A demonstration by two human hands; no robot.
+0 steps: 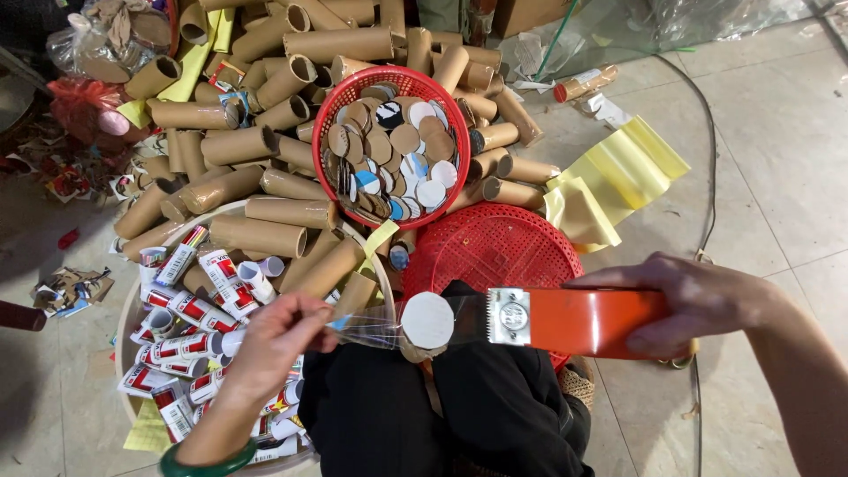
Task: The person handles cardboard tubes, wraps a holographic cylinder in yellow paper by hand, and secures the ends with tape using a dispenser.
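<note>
My right hand [698, 299] grips an orange tape dispenser [579, 320] with a metal toothed blade. A strip of clear tape [375, 334] runs from it to my left hand [283, 340], whose fingers pinch the tape's free end. A white cardboard disc [427, 321] sits stuck on the tape between my hands, over the end of a tube that is mostly hidden. My black-clothed lap [442, 406] is below.
A red basket [329, 124] holds several cardboard discs. An upturned red basket [503, 247] lies under it. Brown cardboard tubes [256, 234] are piled behind. A round tub [124, 318] at left holds red-and-white wrapped tubes. Yellow backing strips [618, 172] lie on the tiled floor.
</note>
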